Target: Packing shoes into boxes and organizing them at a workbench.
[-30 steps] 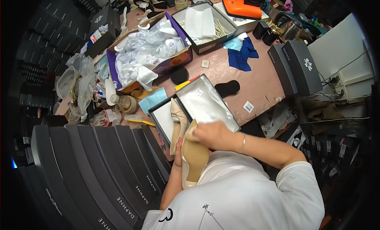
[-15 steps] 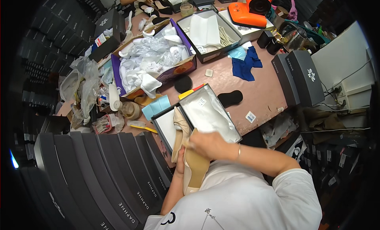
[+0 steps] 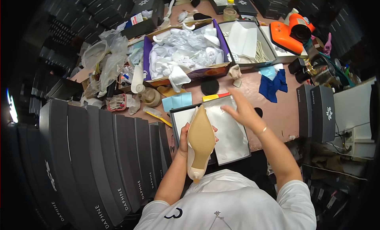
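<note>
My left hand grips a beige pointed-toe shoe from both sides, tan sole up, toe pointing away and heel towards me. My right hand is open, thumb apart from the fingers, above the white paper lining of an open shoebox. Just beyond its fingertips is a crumpled beige wad, perhaps a cloth, next to a small pale block. Whether the wad rests on the table cannot be told. Behind the held shoe, the box's left half is partly hidden.
A purple-edged carton of white paper stuffing stands at the back. Beside it is a tray with white sheets and sticks. A yellow brush, blue cloth and orange device lie around. Dark shoeboxes line the left.
My right hand has left the shoe's sole and moved forward and right, fingers apart. The beige wad now shows beside the pale block. The whole view has shifted.
</note>
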{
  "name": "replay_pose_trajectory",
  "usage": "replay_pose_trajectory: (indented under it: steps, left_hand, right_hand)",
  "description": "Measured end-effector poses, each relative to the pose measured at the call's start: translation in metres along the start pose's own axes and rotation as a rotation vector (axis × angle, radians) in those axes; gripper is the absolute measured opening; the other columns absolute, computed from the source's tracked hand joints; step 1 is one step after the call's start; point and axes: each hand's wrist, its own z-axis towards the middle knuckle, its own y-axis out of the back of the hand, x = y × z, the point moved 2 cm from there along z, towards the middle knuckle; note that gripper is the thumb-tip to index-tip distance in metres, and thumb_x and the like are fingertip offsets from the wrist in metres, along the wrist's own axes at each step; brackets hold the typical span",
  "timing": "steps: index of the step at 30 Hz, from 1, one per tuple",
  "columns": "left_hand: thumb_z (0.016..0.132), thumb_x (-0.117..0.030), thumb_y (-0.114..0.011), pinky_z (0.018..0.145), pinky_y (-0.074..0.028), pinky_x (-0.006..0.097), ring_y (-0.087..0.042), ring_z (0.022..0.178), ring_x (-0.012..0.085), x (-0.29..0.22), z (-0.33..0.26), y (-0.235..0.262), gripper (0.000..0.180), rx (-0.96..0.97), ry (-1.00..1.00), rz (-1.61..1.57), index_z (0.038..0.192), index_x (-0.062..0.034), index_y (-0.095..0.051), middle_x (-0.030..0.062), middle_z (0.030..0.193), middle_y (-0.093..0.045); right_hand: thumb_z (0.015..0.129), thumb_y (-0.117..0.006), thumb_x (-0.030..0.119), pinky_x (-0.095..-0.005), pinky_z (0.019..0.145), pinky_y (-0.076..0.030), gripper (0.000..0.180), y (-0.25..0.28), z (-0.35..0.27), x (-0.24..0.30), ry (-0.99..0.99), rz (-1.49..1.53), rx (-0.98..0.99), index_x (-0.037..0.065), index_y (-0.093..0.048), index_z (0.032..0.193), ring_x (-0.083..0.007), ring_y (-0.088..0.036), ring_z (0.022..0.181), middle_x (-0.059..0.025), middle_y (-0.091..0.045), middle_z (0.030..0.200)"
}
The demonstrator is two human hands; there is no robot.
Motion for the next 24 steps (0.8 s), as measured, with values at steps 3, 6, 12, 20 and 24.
replay_pose_trajectory:
  steps: [3, 6, 12, 20, 24]
  left_hand:
    - [0.088, -0.066, -0.034, 0.075, -0.056, 0.037, -0.064, 0.092, 0.0332, -0.002, 0.008, 0.001, 0.079, -0.112, -0.108, 0.063, 0.13, 0.0002, -0.045, 0.0237, 0.109, -0.059]
    - [0.092, -0.064, -0.034, 0.085, -0.051, 0.033, -0.062, 0.097, 0.0258, 0.006, 0.006, 0.023, 0.075, -0.279, -0.202, 0.299, 0.13, -0.0002, -0.046, 0.0192, 0.113, -0.06]
    - [0.094, -0.062, -0.038, 0.112, -0.024, 0.038, -0.035, 0.135, 0.0227, 0.002, -0.032, 0.043, 0.08, -0.289, -0.224, 0.609, 0.149, -0.0046, -0.025, 0.0108, 0.148, -0.036]
    - [0.079, -0.068, -0.056, 0.1, -0.043, 0.055, -0.056, 0.113, 0.0364, 0.021, -0.008, 0.035, 0.092, 0.001, -0.145, -0.13, 0.145, -0.0104, -0.03, 0.0222, 0.119, -0.054]
    - [0.076, -0.068, -0.059, 0.094, -0.047, 0.057, -0.06, 0.104, 0.0371, 0.015, -0.009, 0.024, 0.09, -0.173, -0.132, -0.231, 0.144, -0.0141, -0.032, 0.0221, 0.115, -0.056]
  right_hand:
    - [0.087, -0.066, 0.045, -0.0345, 0.1, -0.041, 0.07, -0.069, -0.08, 0.001, -0.38, 0.958, 0.763, -0.003, -0.047, 0.134, -0.0204, -0.056, 0.114, -0.0139, -0.058, 0.125]
    - [0.083, -0.074, 0.025, -0.0317, 0.101, -0.04, 0.062, -0.103, -0.131, 0.036, -0.505, 1.522, 0.684, -0.001, -0.047, 0.133, -0.0155, -0.053, 0.115, -0.0078, -0.056, 0.126]
    - [0.084, -0.072, 0.011, -0.0303, 0.092, -0.048, 0.047, -0.093, -0.126, 0.039, -0.625, 1.347, 0.457, -0.001, -0.053, 0.125, -0.0135, -0.059, 0.105, -0.0062, -0.062, 0.115]
    - [0.089, -0.067, 0.019, -0.0283, 0.089, -0.047, 0.035, -0.079, -0.11, 0.032, -0.416, 1.173, 0.847, 0.0, -0.06, 0.117, -0.0107, -0.058, 0.099, -0.0061, -0.065, 0.107]
    - [0.084, -0.067, 0.013, -0.0314, 0.069, -0.051, 0.016, -0.01, -0.016, -0.037, -0.209, 0.25, 0.132, -0.001, -0.066, 0.091, -0.022, -0.066, 0.074, -0.0125, -0.067, 0.08]
